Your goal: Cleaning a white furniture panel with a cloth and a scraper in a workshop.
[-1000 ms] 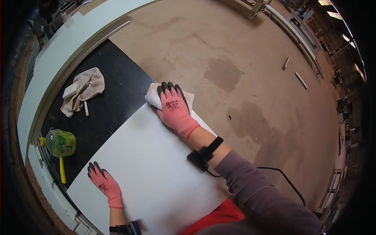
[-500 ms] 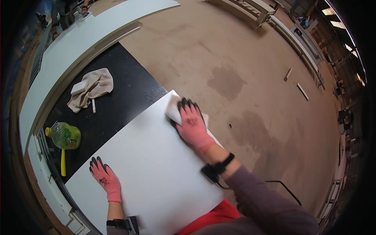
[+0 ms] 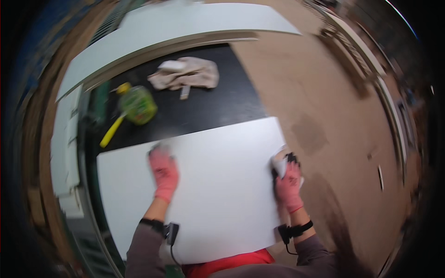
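A white rectangular panel lies in front of me on a black tabletop. My left hand, in a pink glove with dark fingertips, is laid on the panel's left half near its far edge; motion blurs the fingertips. At the panel's right edge, my right hand, gloved alike, is closed over a pale cloth with white and beige parts. Part of that cloth is hidden under the palm.
Beyond the panel, the black tabletop bears a crumpled beige cloth, a white block, a small whitish stick, a yellow-capped bottle of green liquid and a yellow handle. Long white boards lie behind.
My view has turned, swinging the table scene rightward. My right hand, with the cloth, has moved from the panel's far right corner nearer along its right edge. My left hand remains on the panel.
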Demonstrator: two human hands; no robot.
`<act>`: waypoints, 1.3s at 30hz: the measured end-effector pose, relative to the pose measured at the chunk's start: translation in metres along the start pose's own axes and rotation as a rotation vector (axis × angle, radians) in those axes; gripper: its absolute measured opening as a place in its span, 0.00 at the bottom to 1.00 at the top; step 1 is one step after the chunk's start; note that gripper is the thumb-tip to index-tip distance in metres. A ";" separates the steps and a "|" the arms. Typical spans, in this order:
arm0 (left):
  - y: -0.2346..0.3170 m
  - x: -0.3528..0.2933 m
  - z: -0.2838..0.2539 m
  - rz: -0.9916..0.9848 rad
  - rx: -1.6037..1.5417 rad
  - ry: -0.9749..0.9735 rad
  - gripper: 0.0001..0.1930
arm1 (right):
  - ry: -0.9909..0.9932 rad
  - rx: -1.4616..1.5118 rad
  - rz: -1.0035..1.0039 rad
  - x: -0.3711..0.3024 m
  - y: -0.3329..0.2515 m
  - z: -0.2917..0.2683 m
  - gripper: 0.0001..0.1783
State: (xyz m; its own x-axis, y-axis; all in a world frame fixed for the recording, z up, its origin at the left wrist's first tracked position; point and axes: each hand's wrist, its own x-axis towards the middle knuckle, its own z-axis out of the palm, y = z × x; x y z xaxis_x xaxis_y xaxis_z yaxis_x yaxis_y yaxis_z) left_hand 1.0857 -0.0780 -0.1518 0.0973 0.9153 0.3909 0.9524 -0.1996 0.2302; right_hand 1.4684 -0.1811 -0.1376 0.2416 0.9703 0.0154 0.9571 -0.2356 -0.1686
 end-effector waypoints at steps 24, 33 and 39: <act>-0.250 -0.227 -0.139 -0.628 0.021 -0.333 0.20 | -0.105 -0.090 -0.435 0.063 -0.333 0.057 0.35; -0.191 -0.235 -0.141 -1.334 -0.496 -0.042 0.22 | -0.123 0.696 -0.655 -0.009 -0.468 0.095 0.25; -0.204 -0.237 -0.153 -1.162 -1.356 0.420 0.20 | -0.405 0.198 -1.087 -0.085 -0.590 0.108 0.39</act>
State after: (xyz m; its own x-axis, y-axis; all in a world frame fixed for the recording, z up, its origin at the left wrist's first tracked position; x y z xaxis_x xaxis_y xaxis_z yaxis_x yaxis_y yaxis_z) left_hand 0.8242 -0.3081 -0.1555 -0.6375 0.6857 -0.3513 -0.4053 0.0893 0.9098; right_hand 0.8658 -0.1184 -0.1454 -0.7889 0.6113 -0.0627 0.5786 0.7047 -0.4106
